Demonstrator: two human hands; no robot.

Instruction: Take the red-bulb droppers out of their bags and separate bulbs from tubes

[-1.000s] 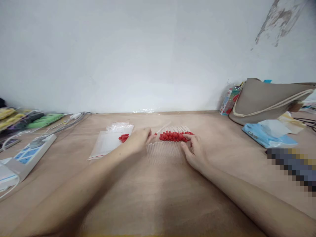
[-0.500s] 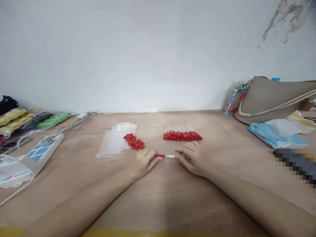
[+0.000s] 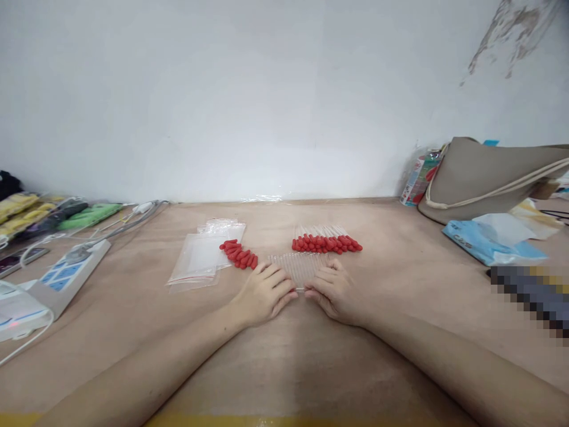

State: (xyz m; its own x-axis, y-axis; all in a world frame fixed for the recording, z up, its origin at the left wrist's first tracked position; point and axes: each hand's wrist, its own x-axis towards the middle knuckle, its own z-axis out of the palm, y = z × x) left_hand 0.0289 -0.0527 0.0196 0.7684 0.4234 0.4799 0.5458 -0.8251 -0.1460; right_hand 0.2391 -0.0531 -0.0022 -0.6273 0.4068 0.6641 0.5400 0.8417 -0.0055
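My left hand [image 3: 269, 293] is closed round the bulb end of a glass dropper [image 3: 300, 290], its fingers covering the red rubber. My right hand [image 3: 331, 290] pinches the other end of the thin clear tube, so only a short stretch shows between the two hands. Just behind them lies a row of bare glass tubes [image 3: 296, 267], side by side. Loose red rubber bulbs [image 3: 240, 255] form a pile beyond my left hand. Past my right hand, several droppers with red bulbs [image 3: 326, 244] lie together, tubes pointing to the wall.
Clear zip bags [image 3: 195, 258] lie left of the loose bulbs. A power strip [image 3: 66, 273] with cables sits at far left, near packets of yellow and green items [image 3: 91, 216]. On the right are a grey bag [image 3: 493, 178], a blue tissue pack [image 3: 489, 243] and a printed can [image 3: 414, 184].
Both hands have come closer together along the dropper and slightly nearer to me. The red bulb that showed in my left hand is now covered by its fingers.
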